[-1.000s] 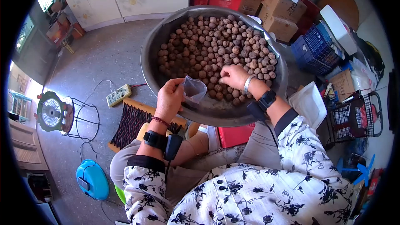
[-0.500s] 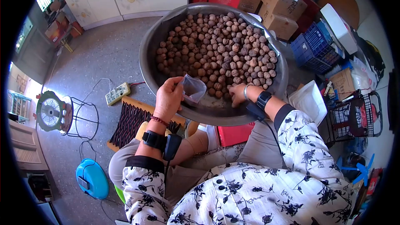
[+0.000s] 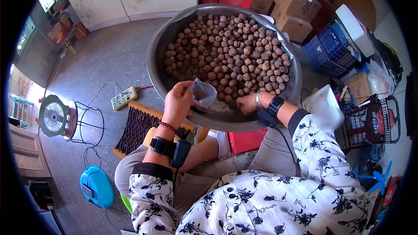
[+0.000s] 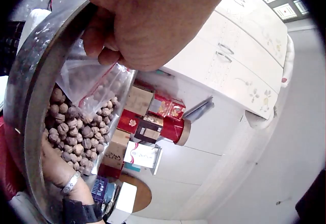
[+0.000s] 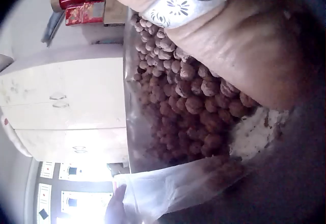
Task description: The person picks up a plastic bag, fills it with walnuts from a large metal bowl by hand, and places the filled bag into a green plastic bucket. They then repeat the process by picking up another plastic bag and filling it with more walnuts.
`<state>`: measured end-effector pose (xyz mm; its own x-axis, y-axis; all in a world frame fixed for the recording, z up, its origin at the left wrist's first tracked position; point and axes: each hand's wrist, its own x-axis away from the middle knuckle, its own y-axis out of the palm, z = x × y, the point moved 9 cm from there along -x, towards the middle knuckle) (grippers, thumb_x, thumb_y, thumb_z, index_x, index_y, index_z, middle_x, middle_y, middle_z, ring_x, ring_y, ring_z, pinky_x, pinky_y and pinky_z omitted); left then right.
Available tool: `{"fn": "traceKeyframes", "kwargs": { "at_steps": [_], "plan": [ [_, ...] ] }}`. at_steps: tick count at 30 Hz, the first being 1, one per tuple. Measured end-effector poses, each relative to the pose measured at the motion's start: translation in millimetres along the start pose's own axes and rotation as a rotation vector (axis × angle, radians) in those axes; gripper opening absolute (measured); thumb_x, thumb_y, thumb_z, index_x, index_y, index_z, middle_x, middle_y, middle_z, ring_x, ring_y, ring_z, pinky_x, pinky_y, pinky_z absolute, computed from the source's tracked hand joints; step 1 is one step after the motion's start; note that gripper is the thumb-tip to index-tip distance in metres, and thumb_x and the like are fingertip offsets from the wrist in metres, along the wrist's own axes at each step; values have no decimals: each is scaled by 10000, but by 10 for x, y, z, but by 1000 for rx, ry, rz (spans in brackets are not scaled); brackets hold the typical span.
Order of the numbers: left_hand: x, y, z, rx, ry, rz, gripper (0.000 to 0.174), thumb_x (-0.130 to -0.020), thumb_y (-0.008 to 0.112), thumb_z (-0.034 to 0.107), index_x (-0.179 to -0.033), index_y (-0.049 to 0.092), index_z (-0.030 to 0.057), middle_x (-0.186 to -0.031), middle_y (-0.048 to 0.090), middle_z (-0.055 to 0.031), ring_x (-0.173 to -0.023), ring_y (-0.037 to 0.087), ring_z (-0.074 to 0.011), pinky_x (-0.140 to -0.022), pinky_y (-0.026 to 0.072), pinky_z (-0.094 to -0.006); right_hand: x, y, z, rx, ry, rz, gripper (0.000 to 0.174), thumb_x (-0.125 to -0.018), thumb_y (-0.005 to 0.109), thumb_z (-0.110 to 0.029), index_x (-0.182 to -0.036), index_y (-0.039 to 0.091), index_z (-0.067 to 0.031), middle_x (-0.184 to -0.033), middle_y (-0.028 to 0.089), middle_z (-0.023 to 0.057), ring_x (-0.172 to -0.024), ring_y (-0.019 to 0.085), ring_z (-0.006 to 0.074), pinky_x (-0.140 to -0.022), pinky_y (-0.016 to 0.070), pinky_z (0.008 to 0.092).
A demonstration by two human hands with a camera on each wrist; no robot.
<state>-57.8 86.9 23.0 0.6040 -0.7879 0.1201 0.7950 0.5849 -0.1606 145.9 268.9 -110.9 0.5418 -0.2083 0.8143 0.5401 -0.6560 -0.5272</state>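
A wide metal basin [image 3: 152,61] heaped with walnuts [image 3: 226,48] rests on the person's lap. The left hand [image 3: 176,104] pinches the mouth of a small clear plastic bag [image 3: 203,94] over the basin's near rim. Just right of the bag, the right hand [image 3: 245,103] sits low in the nearest walnuts with its fingers curled under around some of them. From the left wrist, the left hand [image 4: 147,20] holds the bag [image 4: 94,84] above the walnuts [image 4: 71,127]. The right wrist view shows the walnuts [image 5: 178,86] and the bag [image 5: 173,188].
On the grey floor at left are a power strip [image 3: 123,99], a small fan [image 3: 54,116] and a round blue device [image 3: 96,187]. Cardboard boxes [image 3: 287,13] and a blue crate [image 3: 328,52] crowd the right side. A white bag [image 3: 324,106] lies by the right elbow.
The right hand drew back from the middle of the walnut pile to the near rim beside the bag and stayed there. The left hand and bag held steady.
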Motion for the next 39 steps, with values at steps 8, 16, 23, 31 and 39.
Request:
{"fn": "traceKeyframes", "kwargs": {
  "at_steps": [8, 16, 23, 31, 39],
  "plan": [
    [-17, -7, -30, 9, 5, 10, 269, -949, 547, 129, -1188, 627, 33, -716, 601, -19, -543, 552, -85, -421, 450, -233, 55, 68, -106, -32, -15, 6, 585, -697, 715, -222, -1229, 562, -35, -1113, 663, 156, -1022, 631, 290, -835, 506, 392],
    [-33, -79, -1, -108, 1, 125, 205, -903, 634, 181, -989, 647, -5, -727, 639, -55, -512, 594, -140, -435, 475, -251, 148, 18, -228, -20, -58, 37, 536, -724, 706, -299, -1168, 615, -12, -1117, 674, 162, -1049, 634, 293, -849, 506, 392],
    [-150, 79, 99, -488, 274, 155, 191, -820, 691, 137, -924, 620, -7, -762, 665, -152, -690, 666, -268, -650, 528, -365, 87, 140, -295, 97, -112, -6, 385, -800, 629, -271, -1062, 681, 6, -956, 701, 124, -844, 654, 236, -680, 516, 384],
    [-236, 115, -40, -311, 159, 38, 211, -871, 654, 138, -1005, 629, -23, -800, 697, -148, -691, 685, -237, -651, 541, -330, 167, 90, -282, 47, -63, 24, 411, -824, 657, -349, -992, 701, 24, -878, 716, 129, -786, 659, 237, -687, 511, 386],
    [-182, 149, -89, -112, 54, -1, 174, -919, 614, 130, -1006, 625, -20, -749, 668, -70, -571, 623, -124, -534, 489, -252, 276, 118, -488, -636, -316, -69, 333, -866, 699, -423, -820, 634, -100, -624, 530, -5, -598, 513, 128, -518, 408, 292]
  ]
}}
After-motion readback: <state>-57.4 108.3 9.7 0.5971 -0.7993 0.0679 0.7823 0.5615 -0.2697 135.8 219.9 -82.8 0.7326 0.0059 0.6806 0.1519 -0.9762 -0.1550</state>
